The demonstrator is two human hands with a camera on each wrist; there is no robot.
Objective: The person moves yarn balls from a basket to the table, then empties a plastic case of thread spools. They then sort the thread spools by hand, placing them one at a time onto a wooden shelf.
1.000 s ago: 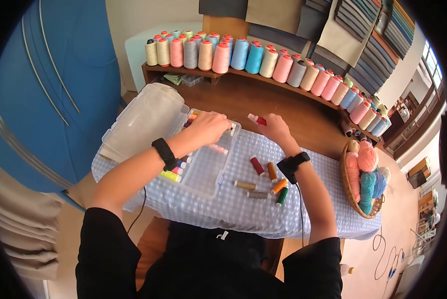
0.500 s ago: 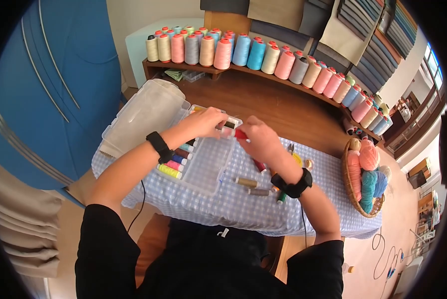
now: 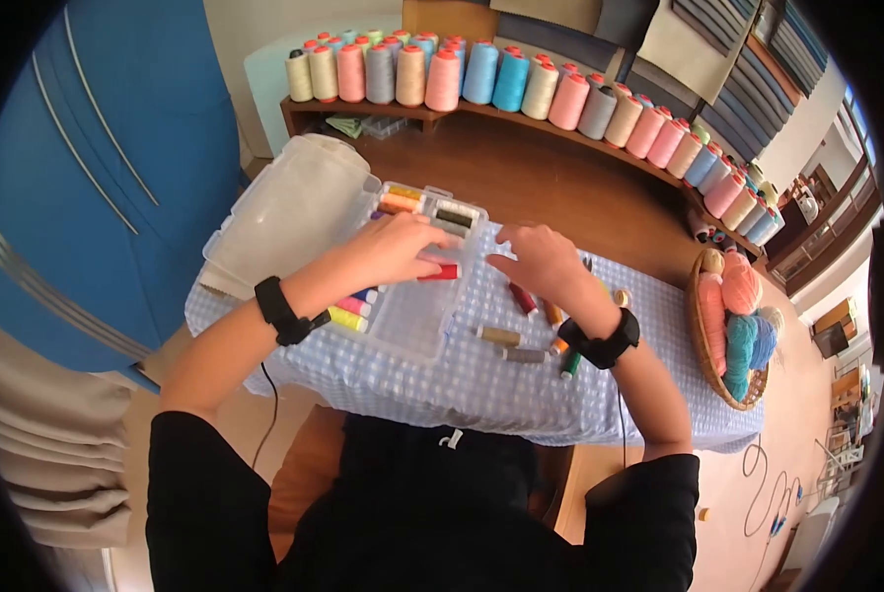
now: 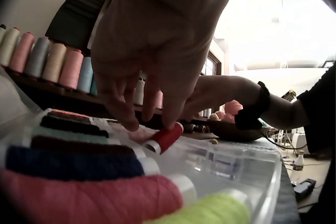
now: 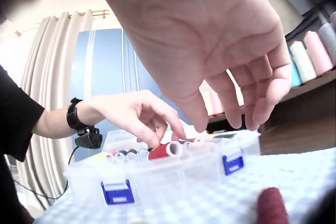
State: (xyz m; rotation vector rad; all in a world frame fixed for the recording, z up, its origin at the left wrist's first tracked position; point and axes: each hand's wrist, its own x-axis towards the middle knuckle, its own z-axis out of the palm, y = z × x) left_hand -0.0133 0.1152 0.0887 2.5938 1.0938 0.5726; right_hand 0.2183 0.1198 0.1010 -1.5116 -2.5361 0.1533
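A red thread spool (image 3: pixel 442 272) lies tilted in the clear plastic box (image 3: pixel 407 347), among rows of coloured spools. My left hand (image 3: pixel 398 247) is over the box, its thumb touching the red spool (image 4: pixel 169 139) while the other fingers spread above it. Just beyond the box's right side, my right hand (image 3: pixel 546 259) hovers over the cloth with loosely bent fingers and holds nothing. Below it on the cloth lie a dark red spool (image 3: pixel 523 299), an olive-brown one (image 3: pixel 499 334), a grey one (image 3: pixel 526 355) and a green one (image 3: pixel 571 363).
The box's lid (image 3: pixel 289 207) stands folded back on the left. A wicker basket (image 3: pixel 703 331) of yarn is at the table's right end. Behind, a wooden shelf (image 3: pixel 521 126) carries large thread cones. Blue checked cloth (image 3: pixel 442 395) covers the table.
My right hand brought the red spool leftward to the box and let go of it, then drew back right. The red spool now lies in the box under my left hand.
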